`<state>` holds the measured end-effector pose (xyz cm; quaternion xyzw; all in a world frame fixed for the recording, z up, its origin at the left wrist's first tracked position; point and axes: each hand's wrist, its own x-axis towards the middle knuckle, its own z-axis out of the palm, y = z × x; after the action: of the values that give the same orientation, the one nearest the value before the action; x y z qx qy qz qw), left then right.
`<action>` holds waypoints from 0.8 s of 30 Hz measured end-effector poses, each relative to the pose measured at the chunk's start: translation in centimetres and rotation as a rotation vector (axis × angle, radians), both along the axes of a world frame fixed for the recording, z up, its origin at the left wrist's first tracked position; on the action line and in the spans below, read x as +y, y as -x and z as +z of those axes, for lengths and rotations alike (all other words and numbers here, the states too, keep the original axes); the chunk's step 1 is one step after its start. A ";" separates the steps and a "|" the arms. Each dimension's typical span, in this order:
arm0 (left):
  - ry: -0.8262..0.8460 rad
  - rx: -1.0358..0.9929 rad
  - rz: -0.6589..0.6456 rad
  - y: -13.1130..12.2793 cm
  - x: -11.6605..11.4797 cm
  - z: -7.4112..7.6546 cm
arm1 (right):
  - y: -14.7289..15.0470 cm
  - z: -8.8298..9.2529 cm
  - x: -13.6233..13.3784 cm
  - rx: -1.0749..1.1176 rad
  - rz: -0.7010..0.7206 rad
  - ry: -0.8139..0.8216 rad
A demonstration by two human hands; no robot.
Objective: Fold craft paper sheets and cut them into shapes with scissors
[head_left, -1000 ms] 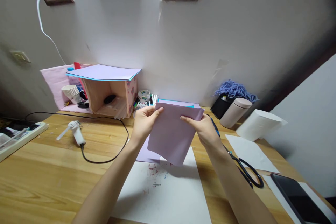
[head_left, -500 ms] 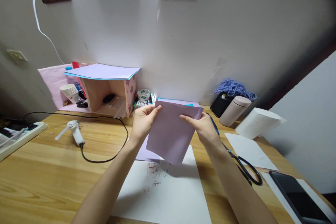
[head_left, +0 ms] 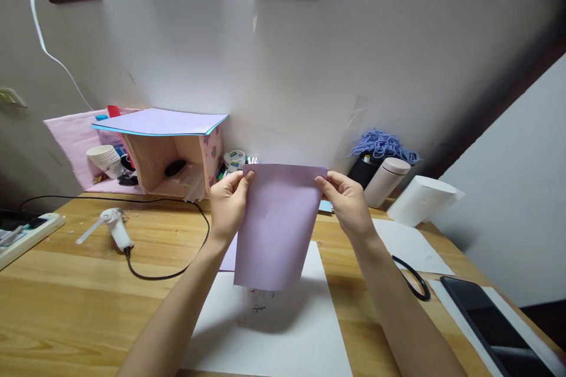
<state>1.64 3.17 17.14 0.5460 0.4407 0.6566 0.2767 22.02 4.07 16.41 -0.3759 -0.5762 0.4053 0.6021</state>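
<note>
I hold a lilac sheet of paper up above the wooden desk, its face toward me and its top edge level. My left hand pinches the upper left corner, and my right hand pinches the upper right corner. The sheet hangs over a white sheet with small marks on it. Another lilac sheet lies partly hidden under the held one.
A glue gun with a black cord lies at left, beside a power strip. An open box topped with paper stands against the wall. Scissors, a phone, a pale flask and a white roll sit at right.
The lilac sheet has turned from tilted to square and upright, and my hands have moved apart to its top corners. The view has shifted slightly, so everything sits further left.
</note>
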 end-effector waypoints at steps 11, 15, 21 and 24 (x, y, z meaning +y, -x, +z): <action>-0.142 0.139 0.159 -0.3 -0.1 -0.6 | 0.2 0.6 -0.8 0.027 -0.166 -0.118; -0.161 0.177 0.149 -0.3 0.1 -1.0 | 0.3 0.7 -1.0 0.015 -0.163 -0.120; -0.206 0.218 0.111 -0.1 0.5 -1.3 | 0.1 0.3 -0.9 0.042 -0.147 -0.166; -0.177 0.190 0.082 -0.1 0.4 -1.1 | 0.0 0.2 -0.8 0.055 -0.135 -0.162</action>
<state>1.79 3.56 16.02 0.6096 0.4271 0.6490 0.1572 22.00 3.31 16.63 -0.3528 -0.5638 0.3263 0.6717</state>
